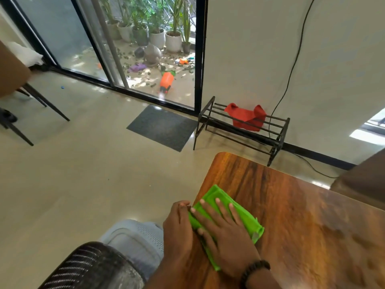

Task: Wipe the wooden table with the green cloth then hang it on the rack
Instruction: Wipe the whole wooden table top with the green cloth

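A folded green cloth (241,213) lies on the wooden table (302,209) near its left edge. My right hand (224,230) lies flat on the cloth, fingers spread, pressing it onto the wood. My left hand (178,224) rests at the table's left edge with its fingers curled against the cloth's left end. A low black metal rack (218,124) stands on the floor against the white wall beyond the table. A red cloth (248,117) hangs over the rack's top bars.
A dark doormat (162,127) lies before the sliding glass door (129,59). A black cable (291,69) runs down the wall behind the rack. Chair legs (41,105) stand at far left. My grey shoe (137,240) and a woven chair edge (89,268) sit bottom left.
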